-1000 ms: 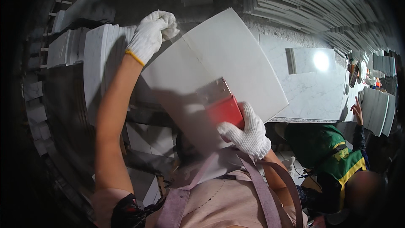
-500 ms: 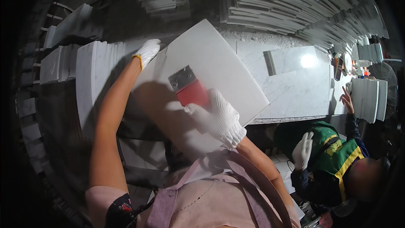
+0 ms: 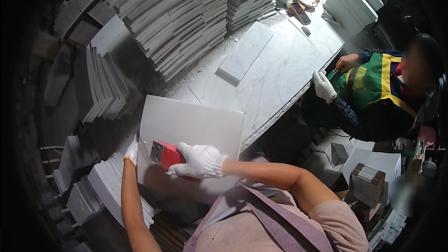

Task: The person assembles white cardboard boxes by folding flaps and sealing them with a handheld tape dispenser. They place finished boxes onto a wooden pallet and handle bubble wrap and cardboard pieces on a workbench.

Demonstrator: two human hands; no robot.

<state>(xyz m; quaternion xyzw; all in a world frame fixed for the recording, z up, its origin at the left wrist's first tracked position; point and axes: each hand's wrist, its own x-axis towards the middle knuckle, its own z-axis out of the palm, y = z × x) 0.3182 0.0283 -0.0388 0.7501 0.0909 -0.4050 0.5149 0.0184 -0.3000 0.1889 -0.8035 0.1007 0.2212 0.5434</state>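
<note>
A large white slab (image 3: 196,121) lies before me, overlapping the near end of the marble-topped table. My left hand (image 3: 132,153), in a white knit glove, holds its left edge; the slab's edge partly hides the fingers. My gloved right hand (image 3: 200,161) wraps round a red hand tool (image 3: 169,155) shaped like a scraper, with a flat metal plate (image 3: 157,152) at its end. The tool is over the slab's left part, its plate pointing toward the left edge. Whether the plate touches the surface, I cannot tell.
Tall stacks of white slabs (image 3: 182,18) stand beyond the table. More upright slabs (image 3: 116,182) are at my left. A narrow slab piece (image 3: 247,53) lies on the marble tabletop (image 3: 280,70). At right sits a co-worker in a green apron (image 3: 364,84), near open boxes (image 3: 368,184).
The view has swung round, so the table now runs to the upper right. My right hand has carried the red tool toward the slab's left edge. The co-worker's bare hand has left the tabletop.
</note>
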